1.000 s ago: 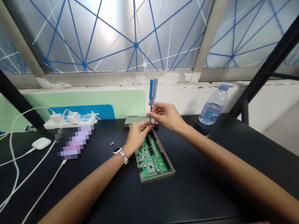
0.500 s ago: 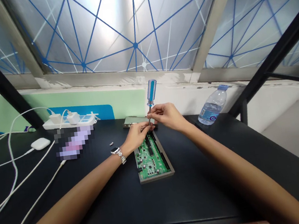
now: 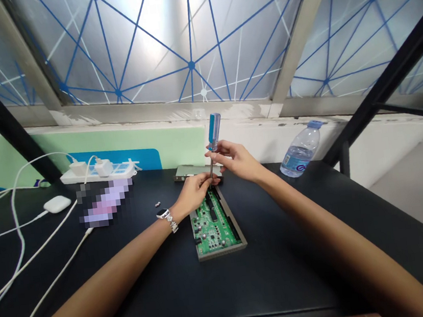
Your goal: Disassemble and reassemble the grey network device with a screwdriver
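Observation:
A screwdriver (image 3: 213, 130) with a clear and blue handle stands nearly upright over the far end of a green circuit board (image 3: 212, 230). The board lies in a shallow grey metal casing (image 3: 223, 253). My left hand (image 3: 193, 193) pinches the screwdriver's shaft low down, just above the board; its fingers hide the tip. My right hand (image 3: 238, 160) has thumb and fingers around the top of the shaft, at the base of the handle. Behind my left hand sits a flat grey metal cover or box (image 3: 186, 172), partly hidden.
Small metal bits (image 3: 157, 204) lie left of my watch. Further left are a blurred-out phone (image 3: 107, 204), a white earphone case (image 3: 57, 203), white cables (image 3: 19, 228) and a power strip (image 3: 68, 178). A water bottle (image 3: 300, 151) stands at the back right, before the wall.
My right hand has shifted slightly up the screwdriver toward the handle, and the handle has turned a little. My left hand and the board stay in place.

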### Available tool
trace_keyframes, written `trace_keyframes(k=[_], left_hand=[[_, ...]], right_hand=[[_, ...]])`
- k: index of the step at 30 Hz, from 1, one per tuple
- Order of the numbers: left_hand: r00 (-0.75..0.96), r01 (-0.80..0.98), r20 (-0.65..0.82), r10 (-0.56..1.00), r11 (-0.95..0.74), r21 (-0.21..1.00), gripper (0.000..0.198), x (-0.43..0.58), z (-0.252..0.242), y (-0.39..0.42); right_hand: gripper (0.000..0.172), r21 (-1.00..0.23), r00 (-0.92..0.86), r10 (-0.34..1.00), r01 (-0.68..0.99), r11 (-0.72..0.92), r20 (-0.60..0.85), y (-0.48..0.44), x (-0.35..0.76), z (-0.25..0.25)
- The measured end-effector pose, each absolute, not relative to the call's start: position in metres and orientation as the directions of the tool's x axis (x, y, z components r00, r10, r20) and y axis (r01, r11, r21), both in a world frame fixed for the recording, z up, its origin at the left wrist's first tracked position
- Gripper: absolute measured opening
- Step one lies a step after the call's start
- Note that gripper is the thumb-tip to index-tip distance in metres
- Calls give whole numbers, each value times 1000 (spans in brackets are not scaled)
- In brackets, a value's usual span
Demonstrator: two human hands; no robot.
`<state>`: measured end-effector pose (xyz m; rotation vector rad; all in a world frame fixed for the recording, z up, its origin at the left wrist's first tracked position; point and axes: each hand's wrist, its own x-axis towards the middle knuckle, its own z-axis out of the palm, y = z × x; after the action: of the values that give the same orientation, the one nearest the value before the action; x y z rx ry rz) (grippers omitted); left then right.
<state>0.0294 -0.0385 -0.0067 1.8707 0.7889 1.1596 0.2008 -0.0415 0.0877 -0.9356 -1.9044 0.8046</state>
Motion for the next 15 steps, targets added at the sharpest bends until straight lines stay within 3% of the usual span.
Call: trace_keyframes(k=[5, 11, 15], left_hand=[[400, 91, 420, 815, -491, 866, 25, 28, -4, -40], [401, 83, 416, 816, -484, 871, 25, 29, -1, -43], [395, 176, 447, 803, -544, 820, 26, 28, -1, -44]], right_hand=[[28, -855, -393, 834, 185, 485, 388, -41, 205, 93], [29, -856, -326, 850, 176, 486, 415, -36, 205, 88], [30, -845, -267, 848, 165, 508, 458, -35, 204, 86]])
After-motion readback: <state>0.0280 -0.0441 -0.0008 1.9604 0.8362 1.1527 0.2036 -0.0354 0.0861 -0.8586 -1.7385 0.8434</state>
